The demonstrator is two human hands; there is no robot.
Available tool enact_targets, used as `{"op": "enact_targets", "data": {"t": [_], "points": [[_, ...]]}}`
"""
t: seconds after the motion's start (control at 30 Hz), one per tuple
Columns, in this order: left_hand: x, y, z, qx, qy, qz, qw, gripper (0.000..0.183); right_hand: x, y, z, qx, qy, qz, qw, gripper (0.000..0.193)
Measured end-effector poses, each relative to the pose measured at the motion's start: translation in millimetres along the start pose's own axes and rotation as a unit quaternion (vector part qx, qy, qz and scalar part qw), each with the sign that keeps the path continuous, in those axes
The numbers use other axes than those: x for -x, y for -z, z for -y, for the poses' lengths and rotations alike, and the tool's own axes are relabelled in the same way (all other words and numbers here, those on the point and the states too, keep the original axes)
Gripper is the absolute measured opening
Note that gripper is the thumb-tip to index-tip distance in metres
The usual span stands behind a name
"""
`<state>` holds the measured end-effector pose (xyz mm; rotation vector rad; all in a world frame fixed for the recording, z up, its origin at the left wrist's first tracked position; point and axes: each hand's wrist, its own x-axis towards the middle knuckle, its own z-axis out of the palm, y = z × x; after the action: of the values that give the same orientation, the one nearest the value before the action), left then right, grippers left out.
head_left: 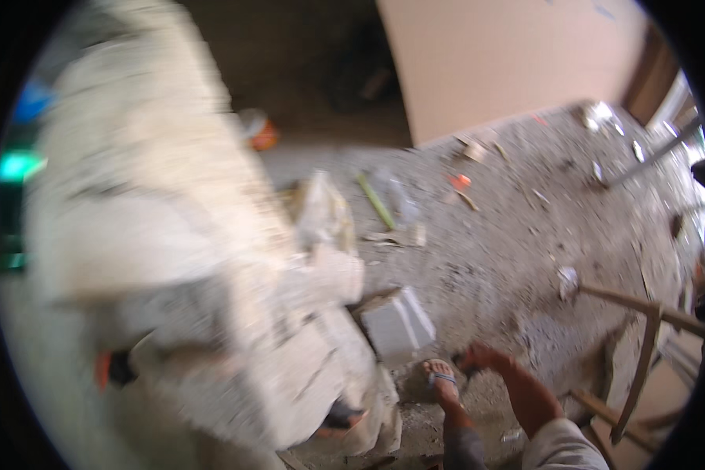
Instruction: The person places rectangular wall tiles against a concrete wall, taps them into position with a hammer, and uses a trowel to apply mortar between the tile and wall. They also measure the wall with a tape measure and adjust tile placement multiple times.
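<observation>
No hand of mine can be clearly made out in this smeared picture. A large, pale, dusty heap (149,258) of what look like filled sacks or rough blocks takes up the left side. Near its lower end is a grey-white lump (251,384), with tan cloth (385,415) hanging beside it. One dark patch (121,368) with an orange edge shows at the lump's left. A second dark patch (341,415) shows at its right; what these are is too blurred to tell. Two bare legs come in at the lower right, with a sandalled foot (441,371) on the ground.
A whitish block (399,323) lies on the dirt floor (486,266) ahead of the feet. A green strip (376,201), crumpled plastic (321,211) and scraps are scattered farther off. A large pale board (509,63) stands at the back. Wooden poles (642,309) lean at the right.
</observation>
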<state>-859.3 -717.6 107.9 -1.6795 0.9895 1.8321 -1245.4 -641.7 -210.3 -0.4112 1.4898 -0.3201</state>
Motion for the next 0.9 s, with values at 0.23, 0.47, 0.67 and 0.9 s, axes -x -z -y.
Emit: {"op": "enact_targets", "data": {"t": [0.23, 0.47, 0.67, 0.9], "points": [[107.7, -24.4, 59.9, 0.382, -0.066, 0.008, 0.922, 0.064, 263.8, -269.2, 141.4, 0.444, 0.297, 0.095, 0.84, 0.043], [193.1, 48.1, 272.9, 0.652, -0.25, -0.12, 0.706, 0.056, 421.8, -493.1, 191.5, 0.325, 0.595, 0.083, 0.731, 0.065], [297.9, 66.6, 501.4, 0.543, -0.264, -0.534, 0.592, 0.044, 521.1, -780.4, 152.7, 0.339, 0.484, 0.282, 0.756, 0.064], [393.7, -46.1, 747.5, 0.84, -0.215, -0.452, 0.21, 0.04, 620.1, -1000.1, 10.6, 0.556, 0.206, 0.567, 0.572, 0.052]]}}
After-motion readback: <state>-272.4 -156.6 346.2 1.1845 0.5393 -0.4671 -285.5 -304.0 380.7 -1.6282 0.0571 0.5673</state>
